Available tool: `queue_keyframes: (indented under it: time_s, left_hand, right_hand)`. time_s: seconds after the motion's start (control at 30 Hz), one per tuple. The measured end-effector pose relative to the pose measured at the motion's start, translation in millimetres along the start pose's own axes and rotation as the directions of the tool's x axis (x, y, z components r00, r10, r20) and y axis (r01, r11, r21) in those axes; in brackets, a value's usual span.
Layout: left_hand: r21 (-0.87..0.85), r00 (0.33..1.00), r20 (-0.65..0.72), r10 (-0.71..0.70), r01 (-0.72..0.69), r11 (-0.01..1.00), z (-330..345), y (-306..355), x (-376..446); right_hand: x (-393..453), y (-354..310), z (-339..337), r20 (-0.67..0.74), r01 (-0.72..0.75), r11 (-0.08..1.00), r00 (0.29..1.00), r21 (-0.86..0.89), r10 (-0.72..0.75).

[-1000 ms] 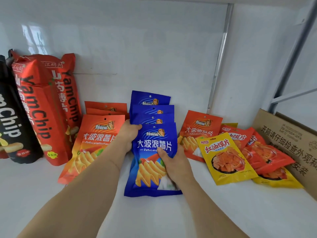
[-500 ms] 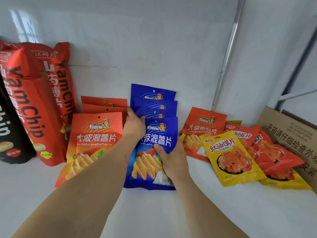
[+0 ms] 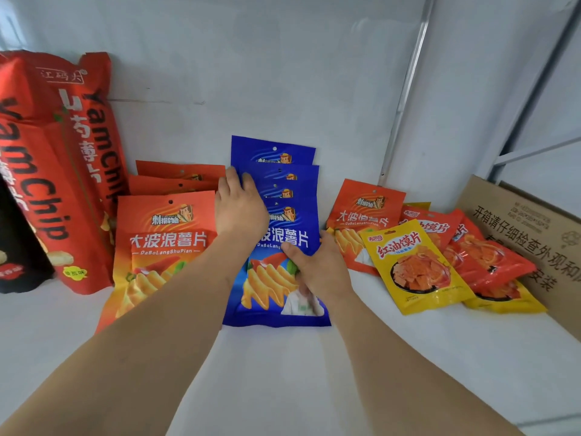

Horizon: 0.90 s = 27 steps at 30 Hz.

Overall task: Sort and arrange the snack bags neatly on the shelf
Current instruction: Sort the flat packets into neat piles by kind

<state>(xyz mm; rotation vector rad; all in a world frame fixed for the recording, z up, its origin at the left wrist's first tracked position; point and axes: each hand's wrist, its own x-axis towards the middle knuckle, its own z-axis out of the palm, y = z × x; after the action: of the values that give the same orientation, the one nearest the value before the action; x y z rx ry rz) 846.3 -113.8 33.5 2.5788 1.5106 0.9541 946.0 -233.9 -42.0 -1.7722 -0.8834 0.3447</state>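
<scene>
Two bare forearms are reaching in from the near edge over the white shelf (image 3: 283,388), both ending at the row of blue chip bags (image 3: 276,297) in the middle. The right hand (image 3: 317,265) is lying on the front blue bag, fingers curled over its right edge and thumb pressing on its face, so it is gripping that bag. The left hand (image 3: 240,209) is resting further up, on the left side of the same row, fingers fairly straight and lying flat against the overlapped bags behind the front one. Four blue bags are leaning back in a stepped row, the rear one touching the back wall (image 3: 283,73).

Just left of them, a row of orange chip bags (image 3: 163,247) is leaning the same way, three tops showing. To the right, one more orange chip bag (image 3: 361,221) is standing apart, and a yellow snack bag (image 3: 415,269) is lying over its lower corner, with red snack bags (image 3: 484,259) and another yellow one fanned loosely behind it. A cardboard box (image 3: 534,234) is sitting at the far right edge. At the far left, tall red yam chip bags (image 3: 63,171) are standing upright against the wall, beside a black bag (image 3: 19,247) partly cut off by the frame
</scene>
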Motion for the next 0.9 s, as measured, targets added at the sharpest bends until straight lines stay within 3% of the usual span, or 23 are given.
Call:
queue_keyframes:
  time_s: [0.17,0.3,0.47,0.53,0.6,0.67,0.8,0.9]
  left_hand:
    - [0.178,0.988,-0.103,0.113,-0.093,0.980,-3,10,-16]
    - [0.205,0.969,-0.167,0.183,-0.147,0.968,-1,27,-28]
    - [0.072,0.917,-0.220,0.334,-0.326,0.943,14,75,-31]
    - [-0.108,0.924,-0.170,0.342,-0.363,0.925,21,102,-31]
    - [-0.335,0.963,0.054,0.264,-0.232,0.913,31,129,-31]
    - [-0.437,0.956,0.255,0.143,-0.018,0.899,48,149,-26]
    - [-0.468,0.891,0.449,-0.066,0.297,0.832,87,164,-15]
    - [-0.421,0.829,0.510,-0.229,0.473,0.774,107,167,-7]
  right_hand:
    - [-4,-2,-20,0.027,0.041,0.997,0.999,-0.072,-0.039]
    - [2,-6,-46,0.008,0.106,0.961,0.994,-0.256,-0.108]
    - [12,3,-106,-0.037,0.153,0.885,0.981,-0.440,-0.189]
    - [17,10,-128,-0.046,0.145,0.872,0.981,-0.467,-0.187]
    - [21,18,-148,-0.031,0.130,0.847,0.985,-0.515,-0.170]
    - [23,27,-164,-0.008,0.106,0.799,0.990,-0.592,-0.138]
    - [23,47,-187,-0.042,0.045,0.724,0.994,-0.688,-0.102]
    - [22,61,-194,-0.078,0.031,0.715,0.990,-0.698,-0.118]
